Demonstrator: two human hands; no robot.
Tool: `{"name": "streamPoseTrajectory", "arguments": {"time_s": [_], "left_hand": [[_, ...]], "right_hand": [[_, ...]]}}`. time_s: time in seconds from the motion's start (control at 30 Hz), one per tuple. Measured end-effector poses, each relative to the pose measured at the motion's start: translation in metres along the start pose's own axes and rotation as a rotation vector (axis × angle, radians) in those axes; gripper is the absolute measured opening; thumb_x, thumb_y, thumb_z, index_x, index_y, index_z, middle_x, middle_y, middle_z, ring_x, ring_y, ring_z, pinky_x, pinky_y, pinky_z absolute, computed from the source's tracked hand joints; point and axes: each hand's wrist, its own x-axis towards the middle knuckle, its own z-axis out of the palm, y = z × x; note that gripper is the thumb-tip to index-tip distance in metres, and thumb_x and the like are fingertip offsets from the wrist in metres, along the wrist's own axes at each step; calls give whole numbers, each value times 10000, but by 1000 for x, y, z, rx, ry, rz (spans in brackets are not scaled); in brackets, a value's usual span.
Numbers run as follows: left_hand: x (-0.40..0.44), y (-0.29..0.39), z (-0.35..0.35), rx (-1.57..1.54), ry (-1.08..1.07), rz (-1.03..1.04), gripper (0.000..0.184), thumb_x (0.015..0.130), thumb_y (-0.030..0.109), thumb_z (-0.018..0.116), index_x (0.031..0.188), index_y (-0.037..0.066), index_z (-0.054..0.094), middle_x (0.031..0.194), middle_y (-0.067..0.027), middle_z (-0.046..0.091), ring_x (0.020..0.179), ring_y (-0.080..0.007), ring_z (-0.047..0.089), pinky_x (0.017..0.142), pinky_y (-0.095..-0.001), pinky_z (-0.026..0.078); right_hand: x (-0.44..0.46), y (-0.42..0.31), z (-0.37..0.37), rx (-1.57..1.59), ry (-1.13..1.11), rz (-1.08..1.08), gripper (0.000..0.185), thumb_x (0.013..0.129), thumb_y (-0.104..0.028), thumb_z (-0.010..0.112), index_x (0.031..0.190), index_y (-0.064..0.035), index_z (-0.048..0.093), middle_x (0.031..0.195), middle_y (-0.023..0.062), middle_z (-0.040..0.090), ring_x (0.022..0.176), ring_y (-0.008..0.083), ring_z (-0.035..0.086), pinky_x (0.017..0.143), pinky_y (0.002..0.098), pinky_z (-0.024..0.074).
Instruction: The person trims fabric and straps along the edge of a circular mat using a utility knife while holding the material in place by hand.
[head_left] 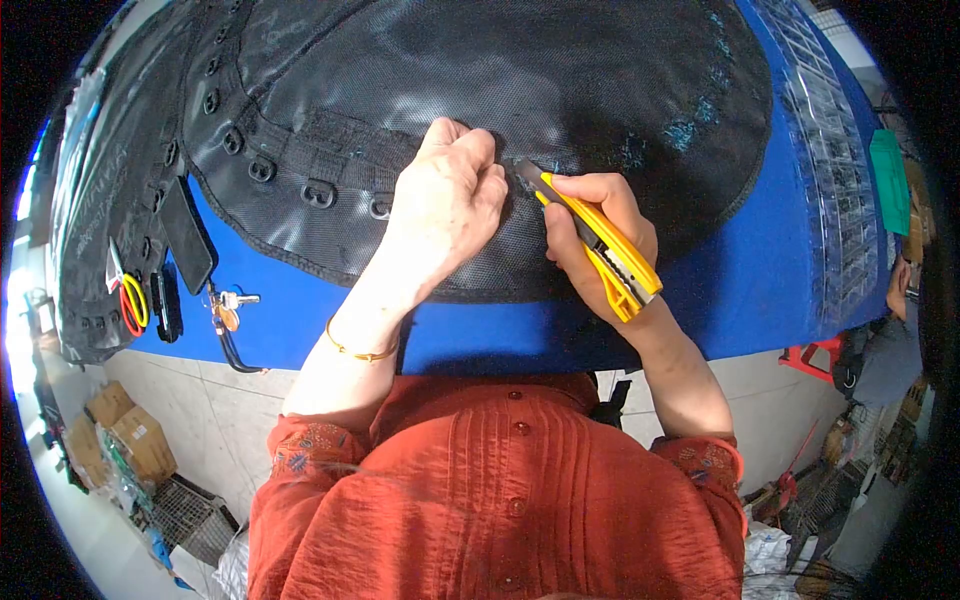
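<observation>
A large round piece of black mesh-textured fabric (600, 240) lies on the blue table, with a bound edge. A black webbing strap (345, 145) is sewn along it, and black plastic buckles (319, 194) sit along its left side. My left hand (450, 195) is closed in a fist at the strap's right end, pinching it; the fingertips are hidden. In my right hand (605, 225) is a yellow utility knife (610, 250), its tip angled up and left toward the fabric beside my left knuckles. Tufts of blue thread (680, 135) dot the fabric to the right.
Left on the blue table (330, 310) are red-and-yellow-handled scissors (131, 300), a black phone (187, 235) and keys (235, 298). More black fabric (95, 220) lies beyond them. Clear plastic sheeting (825, 160) covers the right side. Cardboard boxes (143, 447) stand on the floor; another person's hand (899, 283) shows far right.
</observation>
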Motion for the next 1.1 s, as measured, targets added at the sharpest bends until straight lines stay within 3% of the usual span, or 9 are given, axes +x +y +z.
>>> {"name": "streamPoseTrajectory", "arguments": {"time_s": [0.33, 0.4, 0.6, 0.7, 1.1], "left_hand": [[0, -1, -2, 16, -11, -9, 111, 858, 89, 673, 837, 19, 589, 934, -159, 576, 845, -341, 619, 757, -406, 512], [1, 1, -2, 4, -13, -13, 82, 842, 62, 637, 827, 1, 585, 954, -204, 577, 828, -387, 628, 761, -448, 537], [2, 7, -4, -10, -13, -27, 81, 850, 72, 650, 851, 5, 605, 979, -214, 580, 846, -396, 642, 761, -441, 543], [-1, 2, 1, -9, 34, 13, 128, 872, 106, 694, 865, 15, 604, 963, -150, 594, 862, -326, 629, 764, -395, 521], [2, 1, 2, 18, 12, 30, 120, 866, 82, 691, 856, 16, 591, 956, -168, 589, 861, -357, 629, 764, -411, 519]], "right_hand": [[3, 0, -4, 9, -25, 7, 213, 883, -75, 695, 1067, -59, 588, 941, 127, 693, 818, 261, 723, 711, 318, 572], [4, -2, -8, 20, -26, 31, 196, 884, -71, 688, 1054, -60, 593, 924, 122, 692, 799, 257, 721, 695, 316, 568], [4, -3, -7, 12, -25, -7, 186, 883, -69, 685, 1045, -56, 595, 908, 116, 690, 768, 250, 718, 678, 316, 565], [4, -2, -7, 14, -25, -5, 193, 881, -66, 685, 1052, -60, 596, 906, 117, 690, 769, 250, 718, 677, 316, 565], [3, -1, -5, 61, 21, 74, 234, 894, -78, 702, 1100, -69, 591, 992, 134, 707, 856, 258, 731, 742, 324, 577]]}}
